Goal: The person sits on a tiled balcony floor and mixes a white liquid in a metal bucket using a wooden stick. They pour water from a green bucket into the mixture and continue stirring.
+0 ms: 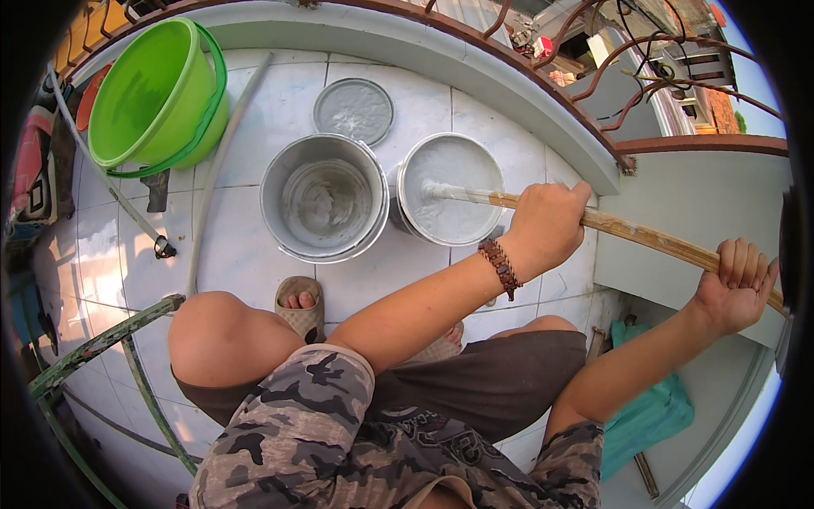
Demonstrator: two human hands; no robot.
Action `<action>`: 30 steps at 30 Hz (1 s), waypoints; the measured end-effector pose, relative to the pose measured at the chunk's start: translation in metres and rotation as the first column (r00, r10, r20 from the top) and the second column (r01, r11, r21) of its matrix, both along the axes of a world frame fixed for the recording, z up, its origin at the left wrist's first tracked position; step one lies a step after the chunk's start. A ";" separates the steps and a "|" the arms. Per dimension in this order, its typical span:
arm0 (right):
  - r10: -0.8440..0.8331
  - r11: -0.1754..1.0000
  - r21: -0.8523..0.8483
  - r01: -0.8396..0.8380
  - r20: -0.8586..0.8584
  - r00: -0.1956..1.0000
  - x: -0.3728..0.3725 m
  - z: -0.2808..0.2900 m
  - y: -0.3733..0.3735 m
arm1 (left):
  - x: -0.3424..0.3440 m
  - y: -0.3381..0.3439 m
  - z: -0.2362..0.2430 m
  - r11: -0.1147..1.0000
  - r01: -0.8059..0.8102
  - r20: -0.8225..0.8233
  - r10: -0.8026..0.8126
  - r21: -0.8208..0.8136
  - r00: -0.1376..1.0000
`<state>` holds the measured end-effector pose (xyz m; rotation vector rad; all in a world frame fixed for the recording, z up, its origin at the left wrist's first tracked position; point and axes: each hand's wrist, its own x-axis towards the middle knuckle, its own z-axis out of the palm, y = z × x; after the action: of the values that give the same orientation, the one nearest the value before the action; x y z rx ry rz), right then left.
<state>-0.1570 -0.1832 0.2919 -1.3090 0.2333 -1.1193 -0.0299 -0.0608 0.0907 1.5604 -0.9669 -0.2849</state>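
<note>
My left hand (547,229), with a braided bracelet on its wrist, is wrapped round the middle of a long wooden stick (649,237). Further up the same stick, on the right, my right hand (736,287) also grips it. The stick slants down to the left, and its paint-coated end dips into pale grey paint (454,216) in a round bucket (408,161). To the left of it stands a second bucket (275,208), its inner walls smeared grey, with some paint at its bottom. A grey-smeared round lid (354,111) lies on the tiles behind them.
A green basin (140,93) is at the far left, beside a grey pipe (222,153) on the tiled floor. A green metal frame (106,343) stands at the left. A low wall with a rusty railing (543,64) curves round behind. Teal cloth (649,424) lies at the right.
</note>
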 end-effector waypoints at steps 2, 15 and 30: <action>0.056 0.996 -0.071 -0.055 0.025 0.998 -0.008 0.007 0.003 | 0.000 -0.003 0.002 0.993 -0.055 0.036 0.059 -0.101 0.998; 0.160 0.973 -0.137 -0.184 -0.173 0.972 0.053 -0.019 0.059 | -0.003 -0.018 -0.043 0.993 0.100 -0.182 -0.108 -0.056 0.977; 0.097 0.995 0.005 -0.097 0.006 0.995 -0.009 0.010 0.010 | -0.003 0.013 0.010 0.991 0.117 -0.068 -0.113 0.058 0.991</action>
<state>-0.1664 -0.1735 0.3019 -1.2986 0.1664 -1.0391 -0.0330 -0.0482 0.1011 1.5444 -1.0072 -0.4479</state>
